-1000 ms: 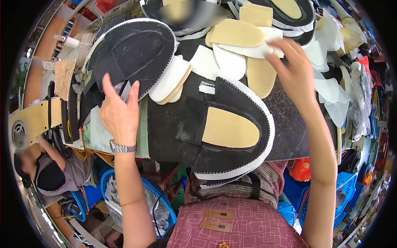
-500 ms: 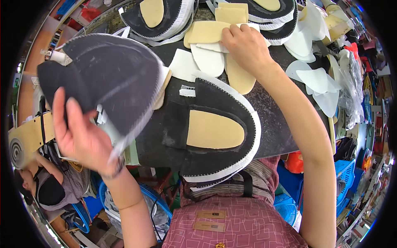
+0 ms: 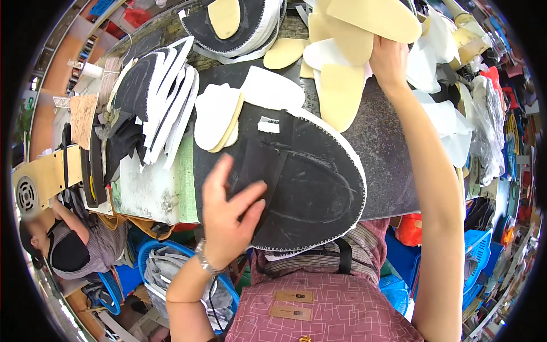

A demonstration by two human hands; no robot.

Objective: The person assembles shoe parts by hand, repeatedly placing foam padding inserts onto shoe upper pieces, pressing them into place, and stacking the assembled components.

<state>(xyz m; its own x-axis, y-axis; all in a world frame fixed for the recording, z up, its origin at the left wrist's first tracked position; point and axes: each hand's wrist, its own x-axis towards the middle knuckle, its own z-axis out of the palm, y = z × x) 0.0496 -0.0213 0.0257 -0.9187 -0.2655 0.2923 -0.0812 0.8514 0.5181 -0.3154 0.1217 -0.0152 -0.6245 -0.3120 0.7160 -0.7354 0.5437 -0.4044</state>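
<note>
A black, rounded shoe upper (image 3: pixel 319 188) with a zigzag-stitched white edge lies on the dark work surface in front of me. Over its straight side, at the black flap (image 3: pixel 259 165), my left hand (image 3: pixel 236 214) has its fingers spread and grips nothing; I cannot tell if the fingertips touch the fabric. My right hand (image 3: pixel 391 64) is at the far right, its fingers partly hidden under a large cream toe-shaped pad (image 3: pixel 373 17) that it grips. More cream pads (image 3: pixel 342 94) and white ones lie beside that hand. The small white tab (image 3: pixel 269 125) shows on the upper's far side.
Stacked black uppers (image 3: pixel 162 97) with white edges stand at the left, and another stack (image 3: pixel 250 34) at the back. White and cream pads (image 3: pixel 216 117) lie nearby. Translucent sheets (image 3: pixel 450 125) are at the right, a blue basket (image 3: pixel 151 248) below left. Another person (image 3: pixel 71 245) sits at far left.
The upper in my left hand has come down from the left onto the one in front of me, covering its cream pad. That hand has let go. My right hand moved right, lifting cream pads.
</note>
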